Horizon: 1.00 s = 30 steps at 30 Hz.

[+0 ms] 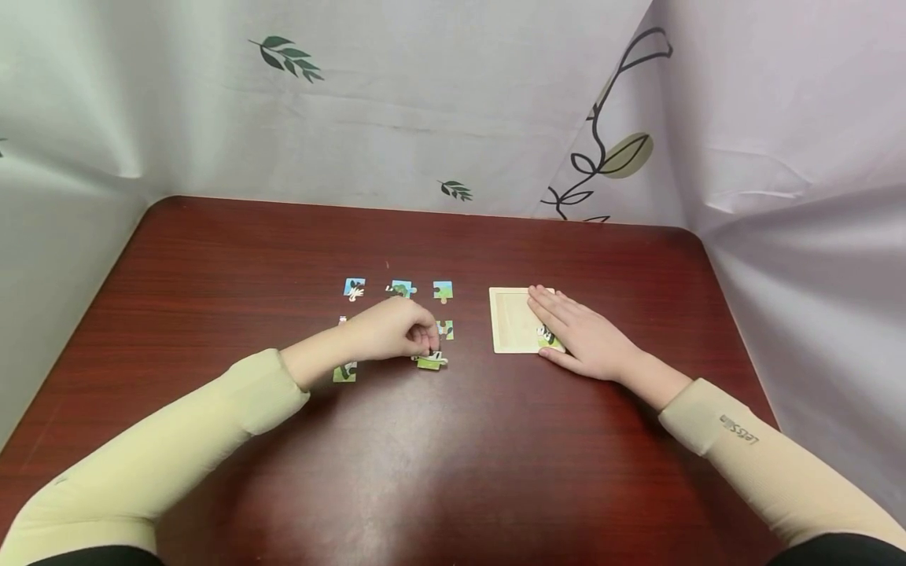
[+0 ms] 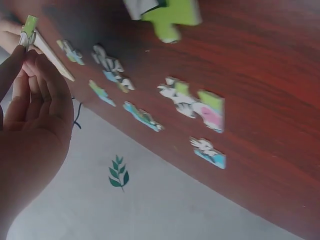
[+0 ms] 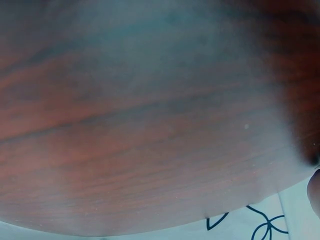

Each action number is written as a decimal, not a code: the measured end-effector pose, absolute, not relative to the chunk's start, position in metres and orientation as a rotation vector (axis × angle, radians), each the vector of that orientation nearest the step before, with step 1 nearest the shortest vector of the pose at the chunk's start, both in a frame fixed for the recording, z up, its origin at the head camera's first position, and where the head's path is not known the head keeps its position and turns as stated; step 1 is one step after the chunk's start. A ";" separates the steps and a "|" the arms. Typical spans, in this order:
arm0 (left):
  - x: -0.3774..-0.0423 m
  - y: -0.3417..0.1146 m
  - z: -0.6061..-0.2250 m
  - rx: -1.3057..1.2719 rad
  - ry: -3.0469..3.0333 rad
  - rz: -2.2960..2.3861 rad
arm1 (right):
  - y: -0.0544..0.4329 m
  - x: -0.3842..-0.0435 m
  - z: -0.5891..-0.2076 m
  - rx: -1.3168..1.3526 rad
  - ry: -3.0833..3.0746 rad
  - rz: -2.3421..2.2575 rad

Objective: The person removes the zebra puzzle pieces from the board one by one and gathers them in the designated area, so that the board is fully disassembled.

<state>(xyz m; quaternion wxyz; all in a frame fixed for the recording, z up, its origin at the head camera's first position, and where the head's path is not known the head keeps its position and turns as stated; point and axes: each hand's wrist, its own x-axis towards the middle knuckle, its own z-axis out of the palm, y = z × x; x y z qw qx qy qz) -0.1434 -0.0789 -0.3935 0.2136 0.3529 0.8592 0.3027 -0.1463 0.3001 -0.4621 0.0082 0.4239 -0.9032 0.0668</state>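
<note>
My left hand [image 1: 392,328] pinches a jigsaw piece [image 1: 429,362] between thumb and fingertips. In the left wrist view this piece [image 2: 29,31] is tilted up off the table, showing green and white. My right hand [image 1: 582,334] lies with its fingers straight over the right side of a square, pale wooden puzzle tray [image 1: 501,321]. A panda-print piece [image 1: 546,336] sits in the tray's lower right corner, partly under that hand. Only a sliver of the right hand [image 3: 314,192] shows at the edge of the right wrist view.
Several loose pieces lie left of the tray, among them a blue-and-white one [image 1: 355,288], a blue-green one [image 1: 443,290] and a green one [image 1: 344,373]. My left hand hides part of the group. A printed curtain [image 1: 382,118] hangs behind the dark red wooden table [image 1: 495,472].
</note>
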 end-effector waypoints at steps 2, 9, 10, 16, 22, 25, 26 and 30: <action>-0.142 -0.084 -0.395 0.969 2.384 0.838 | 0.300 -0.146 -0.463 1.321 -2.826 0.210; -0.137 -0.103 -0.401 0.923 2.394 0.841 | 0.300 -0.146 -0.464 1.326 -2.809 0.216; -0.136 -0.106 -0.402 0.920 2.393 0.842 | 0.299 -0.146 -0.464 1.325 -2.815 0.214; -0.134 -0.115 -0.408 0.908 2.395 0.851 | 0.300 -0.146 -0.461 1.316 -2.854 0.206; -0.133 -0.119 -0.410 0.896 2.395 0.838 | 0.299 -0.147 -0.460 1.321 -2.857 0.201; -0.133 -0.119 -0.411 0.899 2.399 0.828 | 0.300 -0.147 -0.460 1.326 -2.847 0.196; -0.133 -0.119 -0.411 0.903 2.400 0.827 | 0.300 -0.148 -0.460 1.326 -2.846 0.195; -0.132 -0.120 -0.411 0.905 2.401 0.824 | 0.301 -0.148 -0.460 1.325 -2.849 0.190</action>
